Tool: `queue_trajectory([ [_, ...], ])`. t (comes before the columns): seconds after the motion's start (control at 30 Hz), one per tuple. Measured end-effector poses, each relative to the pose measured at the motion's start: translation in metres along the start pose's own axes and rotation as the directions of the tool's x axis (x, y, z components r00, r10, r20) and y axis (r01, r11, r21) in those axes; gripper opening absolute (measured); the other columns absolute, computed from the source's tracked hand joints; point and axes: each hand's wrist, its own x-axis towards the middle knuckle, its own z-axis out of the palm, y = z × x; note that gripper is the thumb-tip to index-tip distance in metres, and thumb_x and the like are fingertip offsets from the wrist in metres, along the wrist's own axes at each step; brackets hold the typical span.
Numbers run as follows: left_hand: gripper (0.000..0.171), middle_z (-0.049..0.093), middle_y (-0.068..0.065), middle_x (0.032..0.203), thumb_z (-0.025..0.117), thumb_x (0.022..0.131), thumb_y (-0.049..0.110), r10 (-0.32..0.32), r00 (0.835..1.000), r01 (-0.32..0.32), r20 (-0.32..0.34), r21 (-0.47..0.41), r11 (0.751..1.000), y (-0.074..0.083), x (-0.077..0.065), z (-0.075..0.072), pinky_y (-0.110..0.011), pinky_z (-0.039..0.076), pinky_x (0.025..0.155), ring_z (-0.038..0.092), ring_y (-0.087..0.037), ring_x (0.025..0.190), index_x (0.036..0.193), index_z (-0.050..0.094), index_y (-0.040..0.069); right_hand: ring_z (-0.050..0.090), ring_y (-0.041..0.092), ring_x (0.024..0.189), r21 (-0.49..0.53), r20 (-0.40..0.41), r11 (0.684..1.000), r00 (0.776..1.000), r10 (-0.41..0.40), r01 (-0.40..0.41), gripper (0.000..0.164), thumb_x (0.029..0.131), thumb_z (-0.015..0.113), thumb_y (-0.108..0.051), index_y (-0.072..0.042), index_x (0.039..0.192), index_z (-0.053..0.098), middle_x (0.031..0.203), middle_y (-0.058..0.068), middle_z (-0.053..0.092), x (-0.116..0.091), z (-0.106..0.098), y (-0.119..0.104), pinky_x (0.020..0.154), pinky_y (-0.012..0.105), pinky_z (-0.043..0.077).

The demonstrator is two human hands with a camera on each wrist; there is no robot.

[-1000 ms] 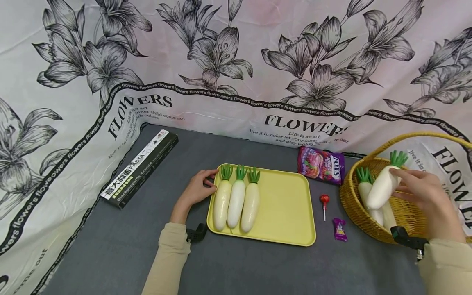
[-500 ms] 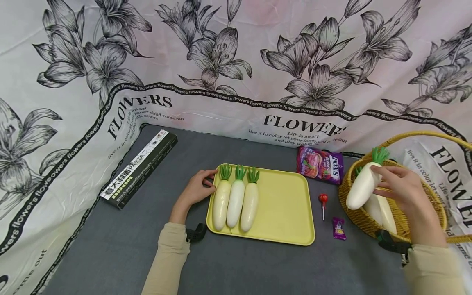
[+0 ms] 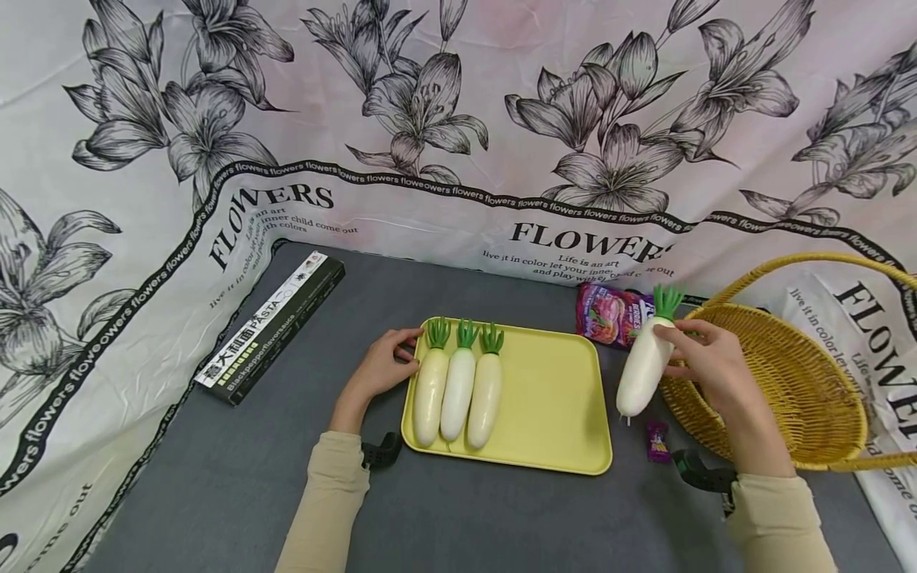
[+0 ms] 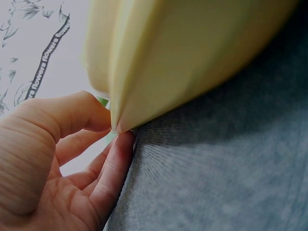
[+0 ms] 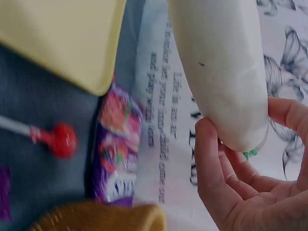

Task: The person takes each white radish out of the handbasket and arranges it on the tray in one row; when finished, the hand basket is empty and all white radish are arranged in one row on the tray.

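Pinching a white radish [image 3: 643,372] near its leafy end with the right hand [image 3: 719,368], with thumb and fingers on opposite sides. Gripping a yellow tray [image 3: 552,390] at its far left corner with the left hand [image 3: 385,366], well apart from the right. Holding the radish up in the gap between the tray and a wicker basket [image 3: 805,370], partly in front of a purple candy bag [image 3: 607,314] as seen from the head. Hard to judge height over the dark table [image 3: 516,525] from so steep an angle.

To carry well, probably best to hold firmly without squeezing, move slowly against swinging at the unsupported root end, and lift enough to clear the lollipop [image 5: 63,140] and the tray's rim. Worth steadying the tray lightly, without tipping its corner.

Pointing its green leaves [image 3: 668,302] up, away from the person and slightly right; pointing its root end down, nearer the person and to the left. Slanting more along its long axis than the three radishes [image 3: 458,395] lying side by side on the tray. Farther out, to see: a wrapped sweet [image 3: 657,442] near the basket, a pasta box [image 3: 272,328] at left, and a floral cloth [image 3: 430,79] behind
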Motion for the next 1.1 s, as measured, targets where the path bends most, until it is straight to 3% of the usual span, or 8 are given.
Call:
queue_trajectory([
  [0.33,0.057,0.056,-0.017,0.115,0.062,0.084,-0.002,-0.001,1.0,0.001,0.004,-0.007,1.0,-0.001,0.0,0.0,-0.042,0.053,0.083,0.063,-0.029,0.094,0.141,0.054,0.002,0.066,0.004,0.076,0.011,0.041,0.999,0.999,-0.034,0.034,0.071,0.096,0.062,-0.035,0.012,0.142,0.036,0.121,0.022,0.053,0.002,0.047,-0.003,0.073,0.035,0.06],
  [0.67,0.057,0.056,-0.018,0.115,0.062,0.084,-0.002,-0.001,1.0,0.001,0.001,-0.004,1.0,0.0,0.0,0.0,-0.041,0.054,0.082,0.063,-0.028,0.093,0.14,0.054,0.002,0.064,0.011,0.081,0.031,0.089,1.0,0.996,0.001,-0.004,0.064,0.095,0.064,-0.031,0.01,0.139,0.042,0.116,0.021,0.055,0.008,0.09,0.004,0.073,0.035,0.06],
  [1.1,0.057,0.056,-0.017,0.116,0.062,0.085,-0.001,-0.001,1.0,0.001,0.001,-0.001,1.0,0.0,-0.001,0.0,-0.041,0.053,0.082,0.063,-0.028,0.093,0.141,0.053,0.002,0.063,0.015,0.082,0.071,0.166,0.996,0.985,0.047,-0.059,0.053,0.095,0.066,-0.028,0.008,0.131,0.049,0.115,0.021,0.056,0.008,0.132,0.016,0.076,0.041,0.059],
])
